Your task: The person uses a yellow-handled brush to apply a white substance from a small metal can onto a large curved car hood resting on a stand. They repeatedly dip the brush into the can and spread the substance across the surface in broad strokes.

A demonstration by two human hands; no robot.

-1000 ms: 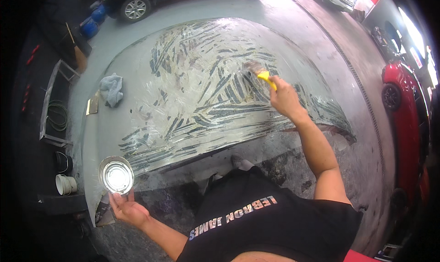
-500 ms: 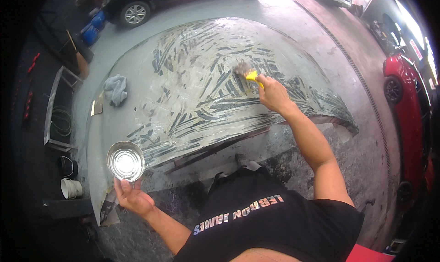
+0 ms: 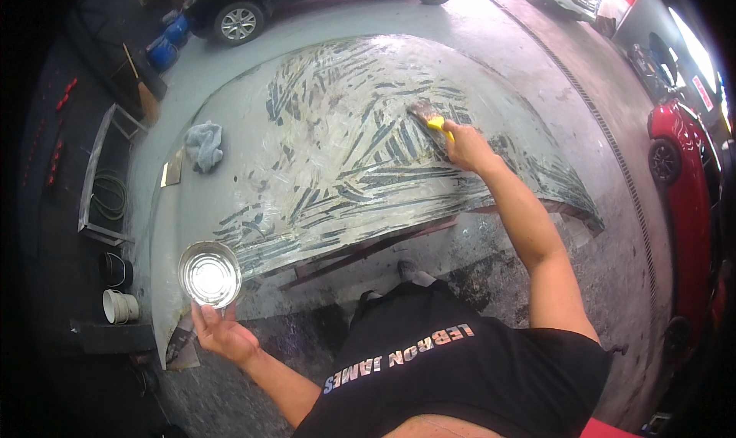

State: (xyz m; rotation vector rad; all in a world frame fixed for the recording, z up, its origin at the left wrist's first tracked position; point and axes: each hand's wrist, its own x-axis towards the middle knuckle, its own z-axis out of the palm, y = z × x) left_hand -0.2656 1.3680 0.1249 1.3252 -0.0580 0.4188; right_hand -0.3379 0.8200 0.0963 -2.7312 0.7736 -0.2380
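In front of me lies a large curved car hood [image 3: 261,162], pale grey-green and covered with dark streaks. My right hand [image 3: 469,148] is closed around the yellow handle of a paintbrush [image 3: 435,122], whose bristles touch the hood's streaked middle right. At the near left corner my left hand [image 3: 228,337] holds up a shiny round metal can [image 3: 209,275] from below. The can's mouth faces me and bright metal shows inside; whether any liquid is in it I cannot tell.
On the hood's left side lie a crumpled grey-blue cloth [image 3: 205,145] and a small flat tan piece [image 3: 172,171]. A metal frame [image 3: 90,185], a white bucket [image 3: 120,306] and a broom [image 3: 146,97] stand left. A dark car [image 3: 307,8] is behind, a red car [image 3: 686,208] right.
The brush has moved slightly right, and its bristles now lie flatter against the hood. My left hand and the can stay nearly in place. The whole view has shifted a little.
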